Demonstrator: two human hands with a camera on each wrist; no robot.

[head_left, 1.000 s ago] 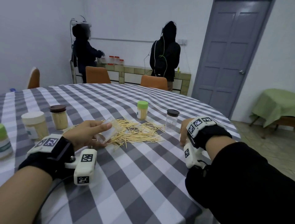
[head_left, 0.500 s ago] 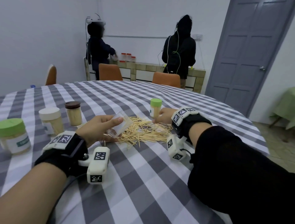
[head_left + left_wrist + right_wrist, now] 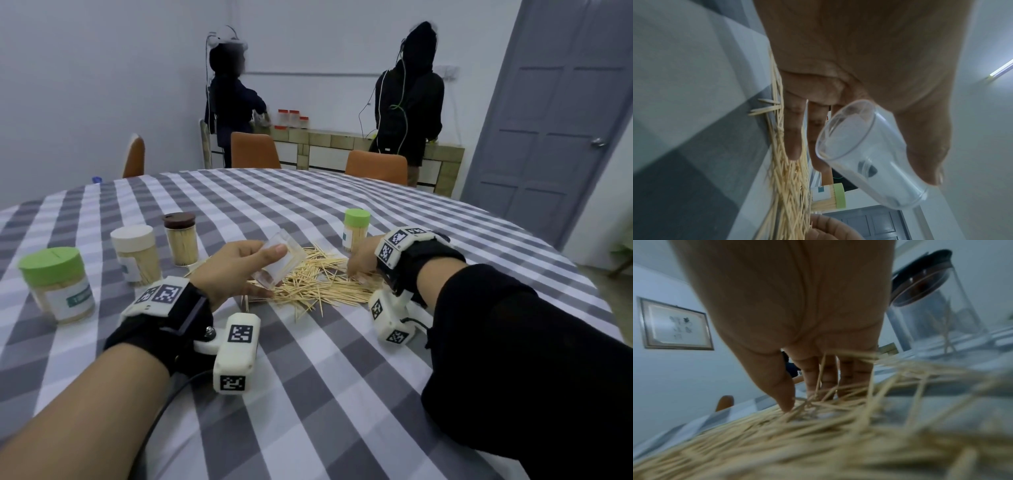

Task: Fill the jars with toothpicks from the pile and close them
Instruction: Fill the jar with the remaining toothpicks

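Jar (image 3: 869, 155): clear, empty, no lid, tilted w/ mouth toward the pile (image 3: 318, 281), held just above its near edge by the left hand (image 3: 233, 267), thumb and fingers curled round it. Right hand (image 3: 797, 321): fingers fairly straight, tips dug into the toothpicks, nothing pinched yet. To do it well: gather a bundle, line the sticks up parallel, feed them into the mouth, keep jar low over the worktop (image 3: 308, 394).

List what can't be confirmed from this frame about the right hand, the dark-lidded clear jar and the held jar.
- Right hand grip: head view shows only its back; the right wrist view is blurred, so whether any of the toothpicks are pinched is unclear.
- Dark-lidded clear jar: hidden behind the right wrist in the head view.
- Held clear jar in left hand: its contents can't be confirmed.
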